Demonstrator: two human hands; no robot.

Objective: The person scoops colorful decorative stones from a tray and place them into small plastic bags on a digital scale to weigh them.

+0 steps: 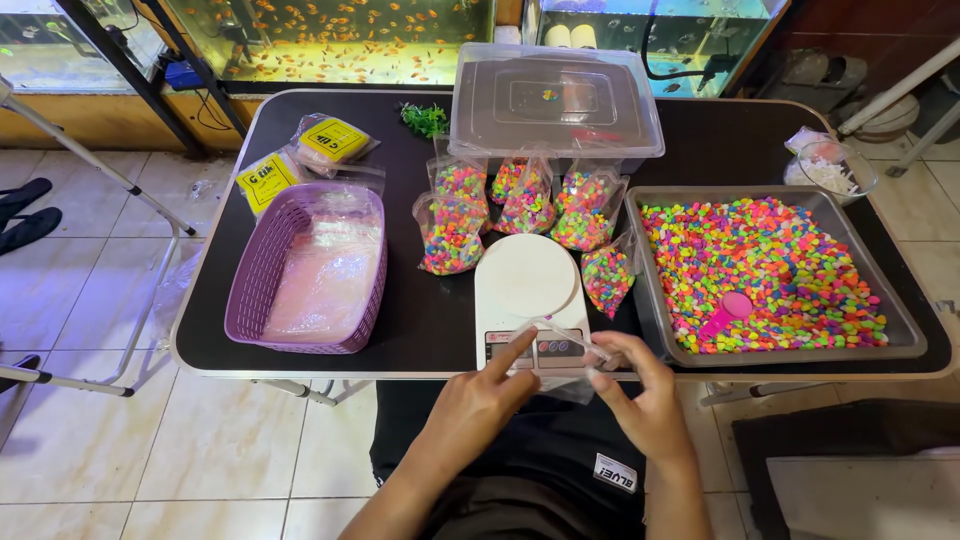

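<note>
Holding an empty clear bag [565, 345] over the scale [527, 300] between basket [262, 262] and pebble tray [660, 330], left hand [480, 400] and right hand [645, 400] pinch its mouth edges; looks light, limp, slippery, best gripped at the rim.

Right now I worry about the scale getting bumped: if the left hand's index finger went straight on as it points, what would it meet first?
Likely the white digital kitchen scale; the left hand points up-right over its front panel, though height above is unclear.

Scale [527, 290] display partly hidden behind clear bag [566, 352]; slippers [22, 212] cut off at left edge; tank fish [330, 40] too small to ID.
</note>
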